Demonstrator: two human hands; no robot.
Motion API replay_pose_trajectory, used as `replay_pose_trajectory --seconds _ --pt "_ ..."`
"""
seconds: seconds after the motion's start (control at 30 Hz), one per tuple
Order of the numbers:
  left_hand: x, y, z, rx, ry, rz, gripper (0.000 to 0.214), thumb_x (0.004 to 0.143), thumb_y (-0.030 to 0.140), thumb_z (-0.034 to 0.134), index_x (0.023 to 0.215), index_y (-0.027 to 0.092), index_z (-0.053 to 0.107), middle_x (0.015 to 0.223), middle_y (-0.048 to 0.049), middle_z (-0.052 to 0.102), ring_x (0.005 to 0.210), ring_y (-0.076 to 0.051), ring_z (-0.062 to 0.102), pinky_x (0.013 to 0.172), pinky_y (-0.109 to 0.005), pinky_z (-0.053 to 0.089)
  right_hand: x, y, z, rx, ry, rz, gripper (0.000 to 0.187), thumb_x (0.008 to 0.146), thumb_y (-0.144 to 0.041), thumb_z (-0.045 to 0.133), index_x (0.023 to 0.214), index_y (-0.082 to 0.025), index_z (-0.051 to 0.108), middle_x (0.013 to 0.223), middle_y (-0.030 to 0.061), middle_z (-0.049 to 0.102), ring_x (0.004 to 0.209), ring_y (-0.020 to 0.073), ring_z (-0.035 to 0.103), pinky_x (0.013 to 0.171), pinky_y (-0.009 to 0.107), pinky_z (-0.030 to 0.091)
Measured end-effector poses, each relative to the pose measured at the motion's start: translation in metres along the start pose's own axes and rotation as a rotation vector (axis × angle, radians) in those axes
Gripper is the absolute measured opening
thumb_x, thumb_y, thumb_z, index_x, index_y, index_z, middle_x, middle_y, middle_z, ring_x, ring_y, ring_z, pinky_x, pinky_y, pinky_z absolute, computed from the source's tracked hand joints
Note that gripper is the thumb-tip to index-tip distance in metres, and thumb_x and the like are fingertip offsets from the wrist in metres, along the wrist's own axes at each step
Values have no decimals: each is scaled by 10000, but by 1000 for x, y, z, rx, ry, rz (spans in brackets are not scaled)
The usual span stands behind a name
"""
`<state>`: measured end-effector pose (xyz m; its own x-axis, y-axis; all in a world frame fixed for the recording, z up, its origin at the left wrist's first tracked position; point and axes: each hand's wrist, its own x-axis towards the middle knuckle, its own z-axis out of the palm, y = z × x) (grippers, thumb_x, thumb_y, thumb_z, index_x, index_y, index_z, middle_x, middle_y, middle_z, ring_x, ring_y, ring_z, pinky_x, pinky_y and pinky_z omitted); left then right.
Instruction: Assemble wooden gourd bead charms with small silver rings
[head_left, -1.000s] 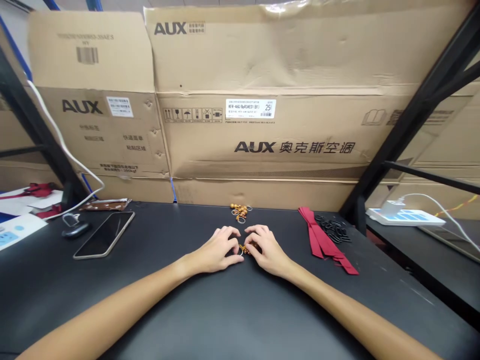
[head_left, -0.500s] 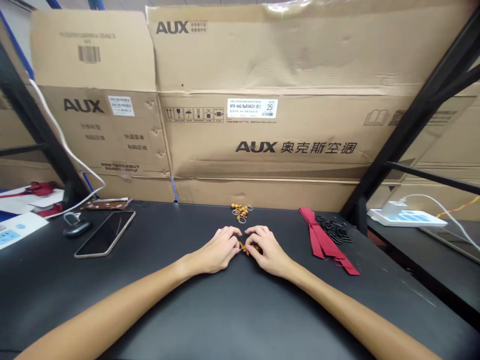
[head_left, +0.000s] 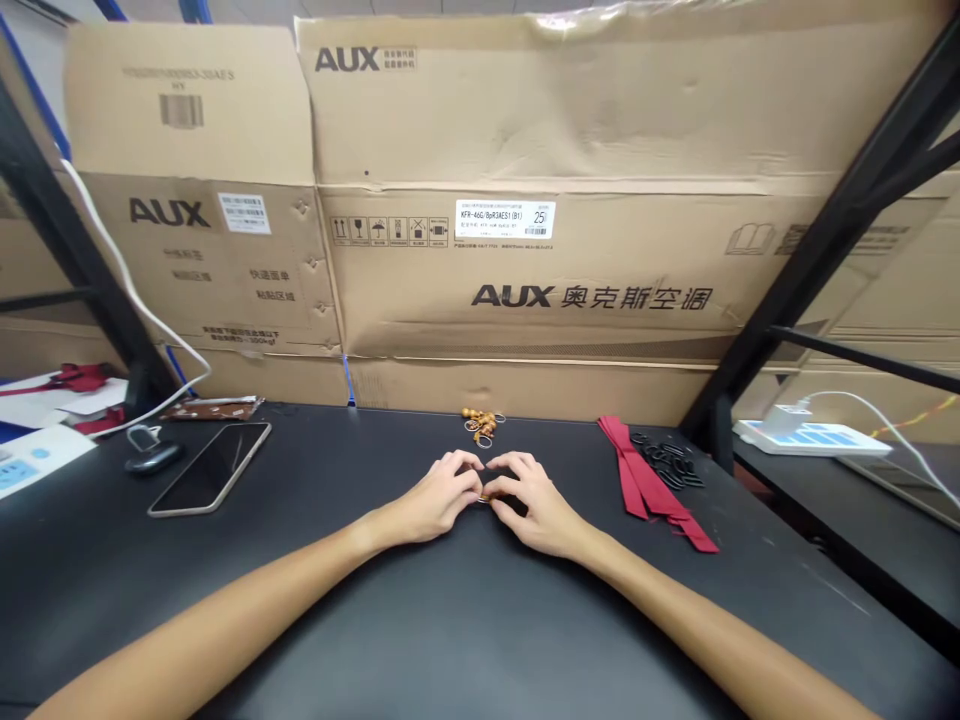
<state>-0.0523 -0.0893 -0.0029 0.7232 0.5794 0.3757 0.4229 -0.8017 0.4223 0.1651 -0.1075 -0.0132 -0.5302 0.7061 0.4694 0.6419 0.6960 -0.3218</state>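
fingers (head_left: 466, 481) curled, nearly meeting, amber trinket (head_left: 484, 496) between (mostly hidden)

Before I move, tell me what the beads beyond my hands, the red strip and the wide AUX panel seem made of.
Beads: perhaps varnished wood by their glossy golden-brown look; plastic is possible. Red strip: matte, likely fabric, given loose threads. Panel: dull, brown, creased; apparently cardboard.

Hands (head_left: 438, 496) at small brown trinket (head_left: 484, 498), mostly hidden; beaded keyrings (head_left: 486, 420) beyond.
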Motion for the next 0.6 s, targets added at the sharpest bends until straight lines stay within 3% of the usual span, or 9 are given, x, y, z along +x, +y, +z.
replay_pose_trajectory --seconds 0.17,0.37,0.6 --pt "0 1 0 -16 3 -26 172 975 226 394 919 205 555 1201 -76 477 1117 -206 462 994 -391 394 1 -2 0 -17 15 11 107 878 -198 543 863 -237 641 1166 85 565 1156 265 452 921 468 416" --pt "-1 5 -1 -4 -13 -30 163 922 317 534 837 194 598 1229 -80 482 1169 -235 444 1013 -421 373 1 -5 0 -37 4 -1 83 859 -185 563 805 -226 611 1172 72 563 1160 260 444 910 446 417" --pt "-1 5 -2 30 3 14 158 932 271 510 873 204 641 1221 -76 495 1131 -223 460 1000 -405 373 2 -9 0 -57 6 10 84 850 -169 553 810 -223 605 1170 74 562 1169 262 434 942 461 396"
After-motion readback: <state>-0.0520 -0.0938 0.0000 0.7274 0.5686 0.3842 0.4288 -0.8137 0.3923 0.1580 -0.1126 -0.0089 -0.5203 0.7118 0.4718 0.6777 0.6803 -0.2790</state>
